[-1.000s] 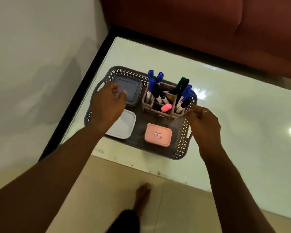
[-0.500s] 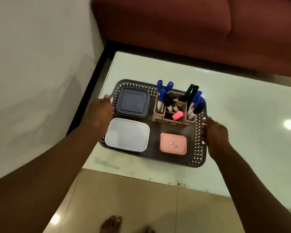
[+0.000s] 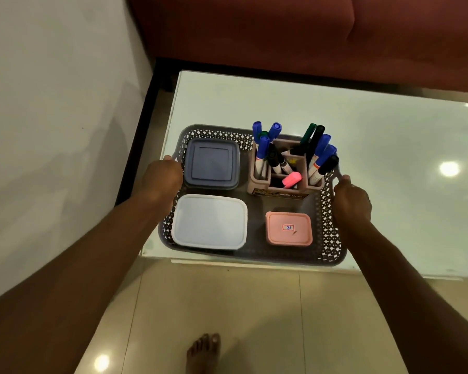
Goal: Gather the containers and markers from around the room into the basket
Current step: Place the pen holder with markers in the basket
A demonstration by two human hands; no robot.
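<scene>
A grey perforated basket (image 3: 328, 233) rests at the near left corner of a white glossy table (image 3: 362, 130). Inside lie a dark blue lidded container (image 3: 212, 163), a white lidded container (image 3: 210, 221) and a small pink lidded container (image 3: 289, 228). A brown holder (image 3: 262, 184) in the far right part stands full of several blue, black and green markers (image 3: 320, 155) and a pink highlighter (image 3: 291, 180). My left hand (image 3: 161, 178) grips the basket's left handle. My right hand (image 3: 351, 203) grips the right handle.
A red sofa (image 3: 308, 36) runs along the far side of the table. A white wall (image 3: 52, 103) stands at the left, with a black strip along its base. Beige floor tiles (image 3: 254, 319) lie below, and a bare foot (image 3: 204, 352) shows near the bottom.
Both hands went from hovering over the basket to its side handles and closed on them. The basket now sits nearer the table's front edge in view.
</scene>
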